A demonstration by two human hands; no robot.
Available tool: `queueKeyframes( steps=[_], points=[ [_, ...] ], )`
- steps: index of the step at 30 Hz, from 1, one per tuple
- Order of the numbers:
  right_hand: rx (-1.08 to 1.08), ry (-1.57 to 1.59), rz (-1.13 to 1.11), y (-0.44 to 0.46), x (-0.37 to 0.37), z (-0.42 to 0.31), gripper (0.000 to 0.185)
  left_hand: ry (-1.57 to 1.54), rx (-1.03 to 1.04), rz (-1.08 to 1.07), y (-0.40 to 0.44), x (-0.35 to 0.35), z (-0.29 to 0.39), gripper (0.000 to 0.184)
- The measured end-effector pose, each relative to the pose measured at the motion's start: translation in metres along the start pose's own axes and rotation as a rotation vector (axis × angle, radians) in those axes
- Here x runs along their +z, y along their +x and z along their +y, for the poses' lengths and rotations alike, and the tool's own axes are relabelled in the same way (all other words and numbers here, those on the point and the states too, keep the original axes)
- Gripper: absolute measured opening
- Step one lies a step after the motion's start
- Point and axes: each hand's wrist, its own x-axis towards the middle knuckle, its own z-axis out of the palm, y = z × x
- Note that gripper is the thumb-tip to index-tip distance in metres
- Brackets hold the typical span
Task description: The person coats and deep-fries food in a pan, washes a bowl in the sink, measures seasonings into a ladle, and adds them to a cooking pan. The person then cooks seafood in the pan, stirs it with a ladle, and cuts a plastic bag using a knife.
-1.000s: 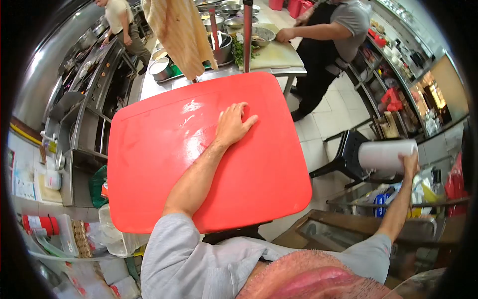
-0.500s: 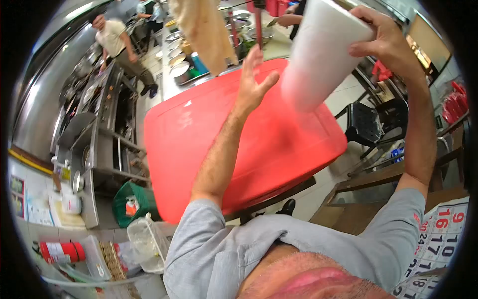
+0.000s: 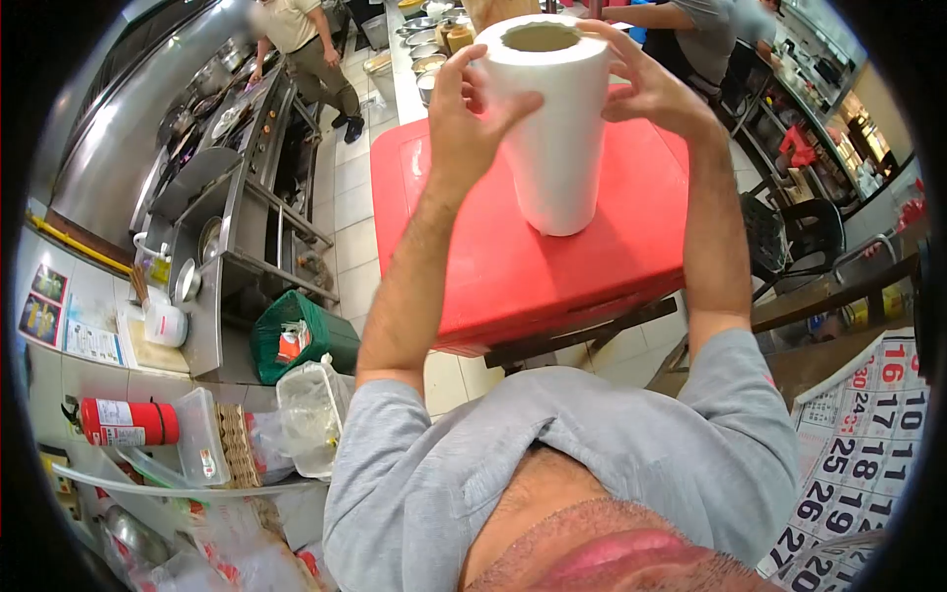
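Note:
A large white roll [image 3: 557, 148] with a hollow core stands upright on the red lid [image 3: 464, 247] of a big container. My left hand [image 3: 473, 118] is at the roll's upper left side, with fingers curved and thumb against or very near it. On the other side, my right hand [image 3: 651, 89] curves around the upper right, its fingers at the top rim. The roll's far side and the contact of some fingertips are hidden.
Left are a steel stove [image 3: 256, 148], a green-lined bin [image 3: 311, 340] and a red fire extinguisher [image 3: 128, 421]. A black chair [image 3: 814, 232] stands right. One person [image 3: 306, 44] is by the stove, another [image 3: 691, 39] beyond the lid. A calendar [image 3: 858, 464] hangs lower right.
The roll came from the right side, was carried over the red lid and now stands upright on it. My left hand has lifted off the lid and moved to the roll.

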Motion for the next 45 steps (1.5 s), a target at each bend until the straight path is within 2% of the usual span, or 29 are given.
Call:
queueKeyframes(
  steps=[1,2,4,5,8,10,11,12,14,16,18,19,20,21,23,24,25,26,28,31,35,36,38,39,40,41,43,44,45],
  points=[
    [-0.005,0.023,0.084,-0.011,0.007,-0.001,0.094,-0.243,-0.104,-0.033,0.003,-0.004,-0.010,0.052],
    [-0.007,0.019,0.076,-0.020,0.012,0.003,0.094,-0.243,-0.103,-0.025,0.002,-0.013,-0.009,0.052],
    [-0.088,0.102,0.371,-0.037,0.008,0.023,0.089,-0.446,-0.261,-0.227,0.008,-0.026,-0.003,0.035],
    [-0.085,0.151,0.310,-0.043,0.004,0.031,0.098,-0.539,-0.196,-0.222,0.010,-0.024,-0.001,0.023],
    [-0.029,0.156,0.452,-0.048,0.019,0.034,0.092,-0.315,-0.072,-0.234,0.035,-0.021,-0.019,0.018],
    [-0.088,0.099,0.516,-0.055,0.036,0.046,0.085,-0.373,-0.236,-0.437,0.033,-0.027,0.017,0.013],
    [-0.097,-0.047,0.733,-0.063,0.053,0.042,0.083,-0.353,-0.245,-0.507,0.027,-0.030,0.051,0.013],
    [-0.102,-0.194,0.947,-0.070,0.071,0.038,0.081,-0.460,-0.123,-0.649,0.011,-0.031,0.082,0.014],
    [-0.218,-0.336,0.951,-0.085,0.112,0.036,0.081,-0.571,-0.017,-0.779,0.005,-0.024,0.108,0.015],
    [-0.332,-0.473,0.936,-0.079,0.133,0.028,0.081,-0.057,0.632,-0.312,0.027,-0.020,0.104,0.026],
    [-0.152,0.009,0.887,-0.075,0.153,0.010,0.087,0.234,0.548,-0.302,0.063,-0.026,0.079,0.039],
    [-0.115,-0.132,0.936,-0.071,0.153,0.003,0.072,0.239,0.513,-0.510,0.074,-0.025,0.066,0.058],
    [-0.117,-0.137,0.923,-0.064,0.151,0.007,0.072,0.242,0.483,-0.712,0.080,-0.025,0.061,0.077],
    [-0.099,-0.271,0.977,-0.057,0.149,0.015,0.061,0.244,0.477,-0.703,0.079,-0.028,0.061,0.077],
    [-0.082,-0.400,1.032,-0.063,0.143,0.042,0.051,0.403,0.457,-0.583,0.071,-0.031,0.063,0.053],
    [-0.076,-0.375,1.039,-0.077,0.126,0.068,0.049,0.347,0.343,-0.693,0.072,-0.033,0.068,0.061],
    [-0.068,-0.349,1.043,-0.089,0.113,0.092,0.046,0.281,0.548,-0.569,0.071,-0.022,0.052,0.059],
    [-0.053,-0.325,1.046,-0.090,0.117,0.105,0.044,0.259,0.550,-0.654,0.072,-0.035,0.055,0.060],
    [-0.146,-0.046,1.431,-0.039,0.167,0.031,0.033,0.240,0.560,-0.742,0.077,-0.054,0.047,0.060],
    [-0.028,0.073,1.453,-0.010,0.201,0.002,0.025,0.180,0.614,-0.849,0.094,-0.081,0.011,0.060],
    [-0.077,0.291,1.562,0.010,0.193,0.018,0.014,0.140,0.806,-0.992,0.150,-0.077,-0.073,0.065],
    [-0.072,0.276,1.608,0.006,0.183,0.019,0.011,0.115,0.598,-1.367,0.166,-0.128,-0.047,0.072],
    [-0.041,0.257,1.642,-0.042,0.149,0.032,0.006,0.140,0.372,-1.468,0.164,-0.184,-0.025,0.067],
    [-0.035,0.256,1.627,-0.079,0.121,0.048,0.005,0.129,0.391,-1.468,0.160,-0.178,-0.035,0.067],
    [-0.074,0.249,1.704,-0.107,0.105,0.050,0.006,0.163,0.511,-1.290,0.151,-0.155,-0.050,0.069],
    [-0.053,0.072,1.922,-0.129,0.090,0.044,0.009,0.193,0.620,-1.105,0.143,-0.130,-0.062,0.074],
    [0.174,-0.109,2.106,-0.190,0.082,0.013,0.021,0.259,0.615,-1.064,0.135,-0.123,-0.055,0.084],
    [0.191,-0.493,1.877,-0.291,0.042,0.033,0.016,0.283,0.635,-1.017,0.127,-0.142,-0.040,0.087],
    [0.857,-1.178,1.644,-0.324,0.053,0.010,0.013,0.279,0.649,-1.018,0.133,-0.141,-0.041,0.087]
  ],
)
